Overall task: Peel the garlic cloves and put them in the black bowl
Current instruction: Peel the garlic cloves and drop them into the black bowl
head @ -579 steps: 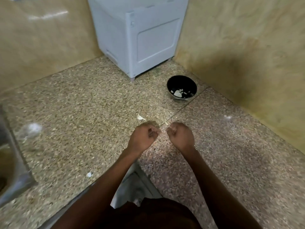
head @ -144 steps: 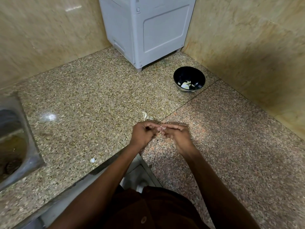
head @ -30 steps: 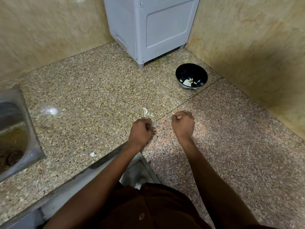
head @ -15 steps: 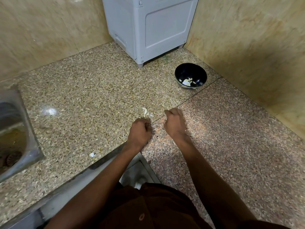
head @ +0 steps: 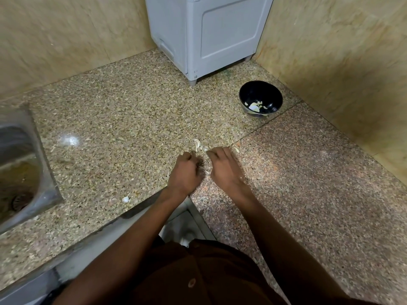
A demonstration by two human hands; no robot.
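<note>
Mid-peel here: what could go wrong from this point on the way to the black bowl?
The black bowl sits far back by the wall, apart from both hands, so a peeled clove may drop on the carry. The garlic skins lie right by the right hand and could get scooped along. The left hand works near the counter edge; pieces could fall off.

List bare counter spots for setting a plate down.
Free: the stretch between the sink and the hands; the reddish slab right of the right hand, below the black bowl. Crowded: ahead of the left hand, where garlic skins lie.
</note>
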